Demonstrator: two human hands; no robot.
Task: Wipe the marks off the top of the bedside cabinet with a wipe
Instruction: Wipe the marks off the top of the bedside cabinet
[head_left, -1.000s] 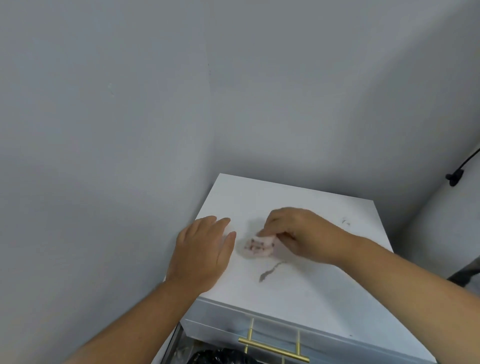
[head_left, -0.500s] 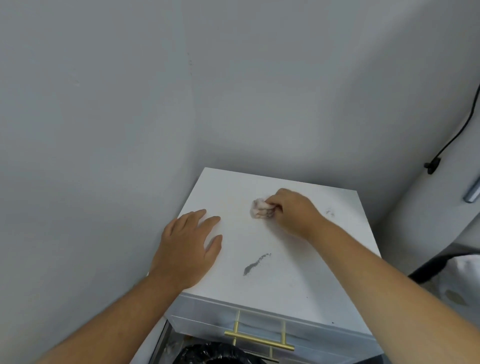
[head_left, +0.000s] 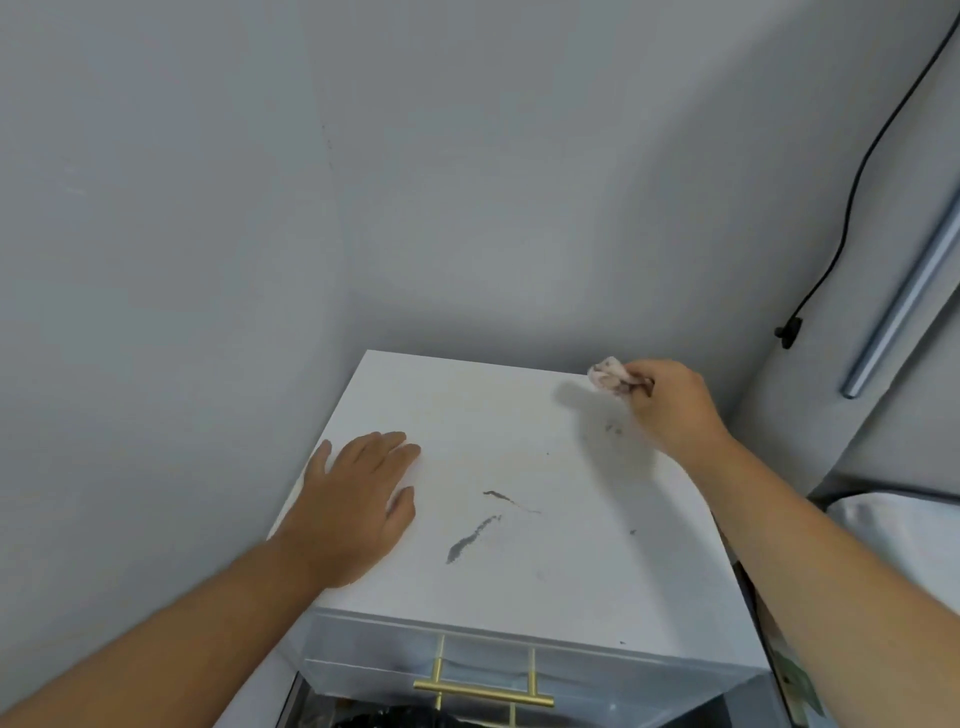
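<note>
The white bedside cabinet (head_left: 519, 597) stands in a wall corner. Its top carries a long grey smear (head_left: 470, 540) near the middle, a thin brown streak (head_left: 506, 499) just behind it and small dark specks (head_left: 613, 428) at the back right. My right hand (head_left: 670, 405) is at the back right corner, raised a little above the top, pinching a crumpled, stained wipe (head_left: 608, 376). My left hand (head_left: 353, 504) lies flat, palm down, fingers together, on the left side of the top.
Grey walls close in behind and on the left. A drawer with a gold bar handle (head_left: 483, 693) is below the front edge. A black cable (head_left: 852, 208) hangs down the right wall beside a metal rail (head_left: 904, 301). White bedding (head_left: 904, 525) lies at the right.
My right hand has carried the wipe from the middle of the top to the back right corner and lifted it. The left hand has stayed flat on the left side.
</note>
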